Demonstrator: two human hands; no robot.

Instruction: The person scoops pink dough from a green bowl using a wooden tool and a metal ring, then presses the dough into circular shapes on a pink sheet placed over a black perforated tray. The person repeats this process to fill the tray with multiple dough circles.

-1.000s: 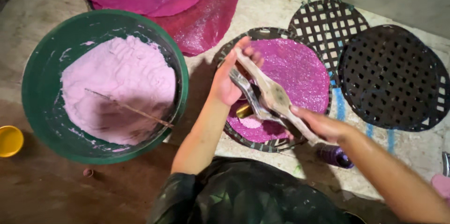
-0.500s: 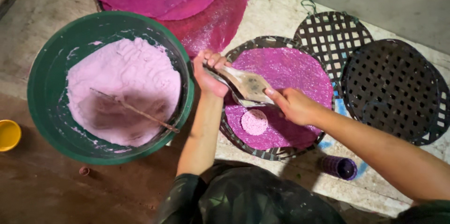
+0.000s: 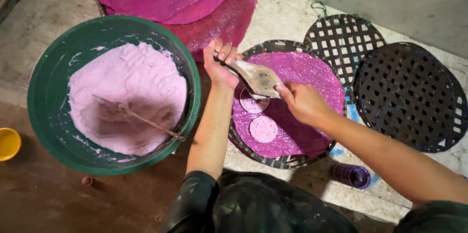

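A second disc (image 3: 252, 102) now lies on the mat (image 3: 312, 74); left hand (image 3: 220, 64) and right hand (image 3: 303, 101) grip the scraper (image 3: 257, 78), best kept flat

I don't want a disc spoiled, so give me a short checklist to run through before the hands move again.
1. Left hand grips the flat scraper's end: ok.
2. Right hand holds its other end: ok.
3. Scraper over the pink-lined woven tray: ok.
4. Finished pale disc lies apart from the one under the scraper: ok.
5. Disc released from scraper: cannot tell.
6. Green basin has paste: ok.
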